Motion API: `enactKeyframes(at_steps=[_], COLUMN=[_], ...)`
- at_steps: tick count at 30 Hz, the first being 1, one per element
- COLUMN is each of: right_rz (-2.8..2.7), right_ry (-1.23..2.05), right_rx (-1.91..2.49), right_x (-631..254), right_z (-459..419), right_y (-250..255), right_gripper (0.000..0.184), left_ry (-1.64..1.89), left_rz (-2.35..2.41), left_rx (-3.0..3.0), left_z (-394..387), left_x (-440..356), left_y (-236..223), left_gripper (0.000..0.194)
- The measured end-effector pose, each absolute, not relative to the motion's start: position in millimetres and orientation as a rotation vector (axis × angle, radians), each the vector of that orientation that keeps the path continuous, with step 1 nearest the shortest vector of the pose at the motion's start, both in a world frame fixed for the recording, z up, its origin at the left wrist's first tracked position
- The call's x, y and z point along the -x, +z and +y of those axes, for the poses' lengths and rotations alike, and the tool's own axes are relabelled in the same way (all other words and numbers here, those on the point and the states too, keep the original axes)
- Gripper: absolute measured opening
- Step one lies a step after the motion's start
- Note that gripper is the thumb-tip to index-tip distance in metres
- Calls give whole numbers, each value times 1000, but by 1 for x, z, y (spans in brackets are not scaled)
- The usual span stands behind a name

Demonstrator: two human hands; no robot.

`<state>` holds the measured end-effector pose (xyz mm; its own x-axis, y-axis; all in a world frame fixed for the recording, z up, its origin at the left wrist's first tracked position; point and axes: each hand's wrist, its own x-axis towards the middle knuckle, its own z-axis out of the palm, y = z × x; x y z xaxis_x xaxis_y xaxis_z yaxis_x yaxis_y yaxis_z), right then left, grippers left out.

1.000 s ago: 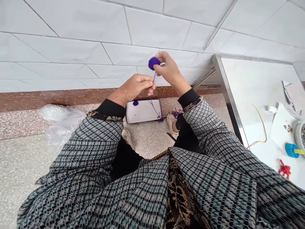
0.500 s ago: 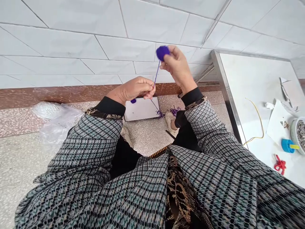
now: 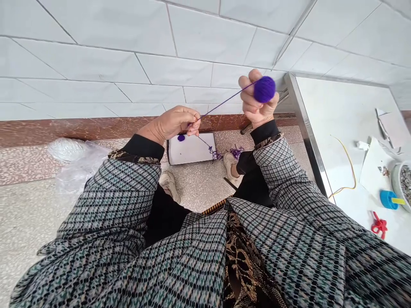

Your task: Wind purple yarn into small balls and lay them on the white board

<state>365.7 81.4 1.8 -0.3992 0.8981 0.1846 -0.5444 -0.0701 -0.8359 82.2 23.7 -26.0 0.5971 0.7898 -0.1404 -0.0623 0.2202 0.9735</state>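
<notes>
A small purple ball of yarn sits in my right hand, whose fingers are curled round it. From the ball a taut purple strand slants down to my left hand, which pinches it between thumb and fingers. Below that hand the strand hangs on toward a loose purple tangle at the right edge of a white board near the floor. Another heap of purple yarn lies beside my shoe.
A round purple piece rests on the board. Clear plastic lies on the floor at left. On the white table at right are a yellow cord, a blue cap, a red item and a bowl. A tiled wall stands ahead.
My right hand has moved right and slightly down with the yarn ball and turned over, lengthening the strand between my hands. My left hand has shifted slightly left.
</notes>
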Motion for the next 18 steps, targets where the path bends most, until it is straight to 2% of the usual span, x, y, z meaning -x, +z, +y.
enactKeyframes(at_steps=[4, 6, 9, 14, 18], right_rz=[-970, -989, -863, -610, -891], right_ry=[1451, 1365, 1333, 1190, 1051], right_rx=[423, 576, 780, 834, 898], right_x=[-365, -360, -350, -349, -362], right_z=[97, 101, 109, 118, 105], right_y=[-2, -3, -7, -10, 10], right_gripper=[75, 66, 62, 42, 34], left_ry=[635, 598, 503, 575, 568], left_rz=[804, 829, 838, 894, 1145], left_rx=[-1194, -1182, -1165, -1166, -1167], left_z=[18, 13, 5, 0, 11], left_x=[-79, -77, -75, -74, -65], left_y=[-38, -44, -49, -60, -85], left_gripper=[24, 24, 23, 17, 17])
